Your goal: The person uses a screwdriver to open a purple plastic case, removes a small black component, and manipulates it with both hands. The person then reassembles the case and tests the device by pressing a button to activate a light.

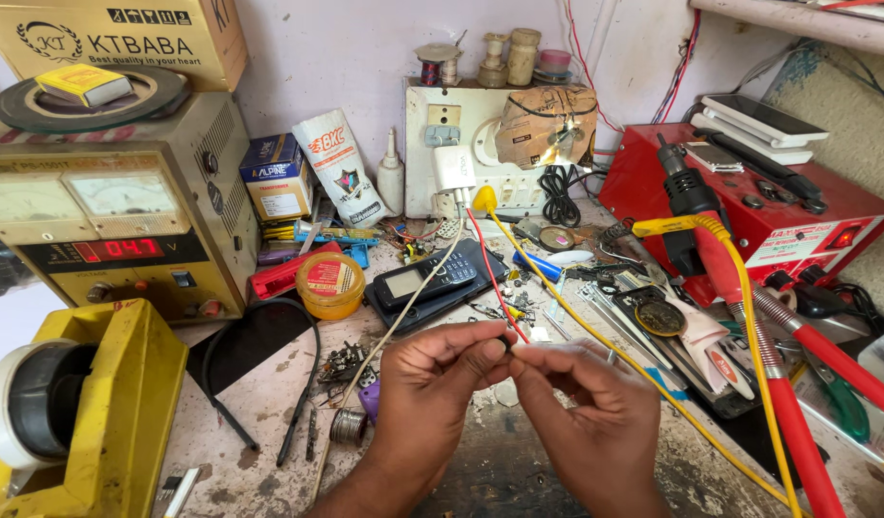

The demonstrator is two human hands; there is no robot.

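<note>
bench (pixel 269 403): cluttered, scuffed, solder spool near left.
left hand (pixel 432 379): fingers pinched closed on red wire end, near centre.
right hand (pixel 586 403): fingertips pinched at same spot, touching.
red wire (pixel 487 264): thin, light, floppy; probably best held near tip.

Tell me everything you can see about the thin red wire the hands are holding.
The thin red wire looks plastic-sheathed. It runs taut and diagonal from the white socket board at the back, over the black phone's edge, down to the fingertips. The left hand and right hand pinch its near end between them above the worn bench. Its tip is hidden.
</note>
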